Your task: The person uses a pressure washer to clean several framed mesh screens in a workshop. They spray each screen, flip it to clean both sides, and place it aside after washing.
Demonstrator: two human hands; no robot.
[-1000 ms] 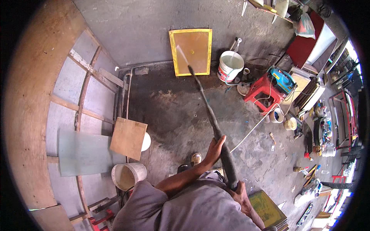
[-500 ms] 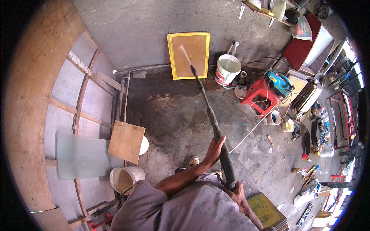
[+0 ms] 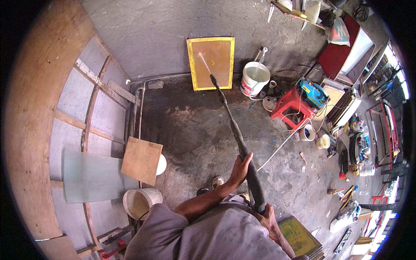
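A yellow-framed tan screen panel point(image 3: 223, 65) leaned against the wall point(image 3: 151, 34), well ahead of both hands. A water jet point(image 3: 205, 63) struck its upper left; spraying looked underway, the amount left unclear. The left hand point(image 3: 240, 168) wrapped around the black spray lance point(image 3: 236, 132); the right hand point(image 3: 267, 220), nearer the body, gripped its rear. Ahead and rightward, a blue pressure washer point(image 3: 313, 92) sat on a red stool point(image 3: 285, 104).
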